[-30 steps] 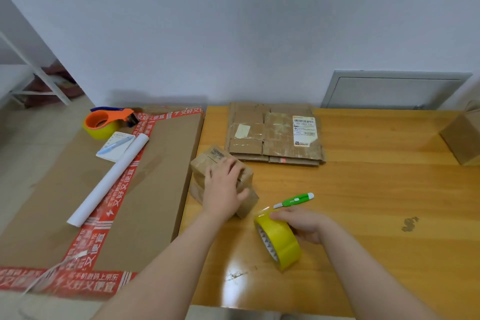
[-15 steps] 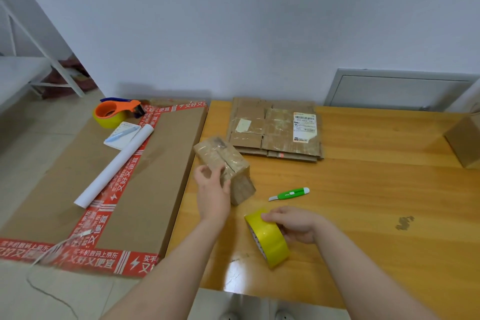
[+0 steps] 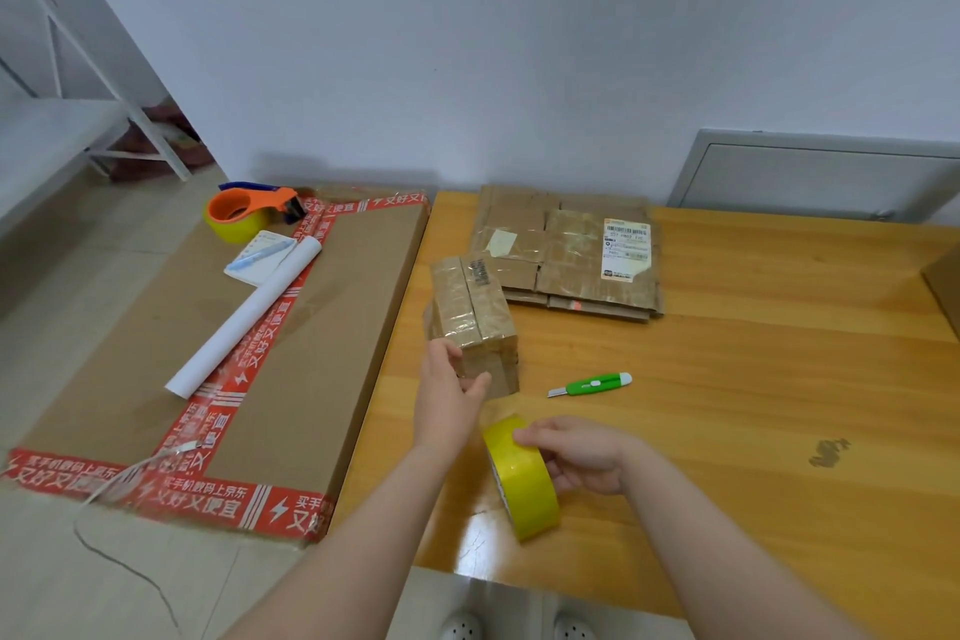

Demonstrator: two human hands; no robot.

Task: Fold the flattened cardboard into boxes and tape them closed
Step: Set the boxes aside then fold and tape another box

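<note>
Box [image 3: 475, 322]: small, brown cardboard, flaps shut, wrapped w/ glossy clear tape, black print on top. It sits on the bench [image 3: 753, 379] near the left edge, long side running away from the person. Inside can't be seen. Just behind it, by the wall, lies the flat cardboard stack [image 3: 571, 255], also patched w/ clear tape, white shipping label on the right half.

A big flat carton [image 3: 337, 327] lies beside the bench on the left, edged w/ red printed tape & sealed. On top: orange dispenser [image 3: 244, 216] w/ a yellow roll, notepad [image 3: 260, 257] w/ a blue pen, white paper tube [image 3: 244, 322].

Left hand [image 3: 449, 395] grips the box's near end, fingers on the left side, thumb on the front face. Right hand [image 3: 576, 452] holds the yellow tape roll [image 3: 522, 478], which stands on edge on the bench near the front; fingers curl over its top rim. Green cutter [image 3: 592, 385] lies between box & right hand, touching neither.
</note>
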